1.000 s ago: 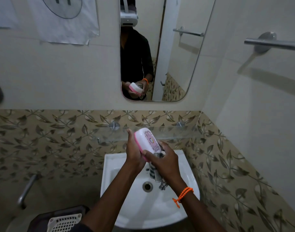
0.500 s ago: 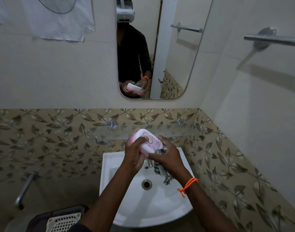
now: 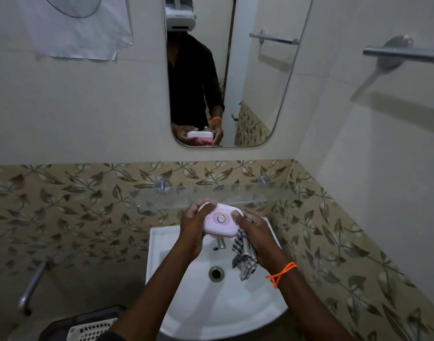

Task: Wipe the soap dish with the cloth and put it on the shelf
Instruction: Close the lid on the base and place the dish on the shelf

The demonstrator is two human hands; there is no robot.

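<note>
A pink soap dish (image 3: 220, 220) with a round sticker on its lid lies flat between both hands, above the back of the basin and just in front of the glass shelf (image 3: 235, 194). My left hand (image 3: 193, 226) grips its left end, thumb over the top. My right hand (image 3: 254, 233) holds its right end and also clutches a checked cloth (image 3: 244, 258), which hangs down below the dish over the basin.
A white wash basin (image 3: 176, 286) with a tap (image 3: 219, 242) and drain sits below the hands. The mirror (image 3: 250, 89) hangs above the shelf. A towel bar (image 3: 403, 54) juts from the right wall. A dark basket (image 3: 88, 328) stands low left.
The soap dish has turned from tilted upright to lying flat with its lid up, and both hands have lifted it closer to the shelf. The cloth now hangs below the dish.
</note>
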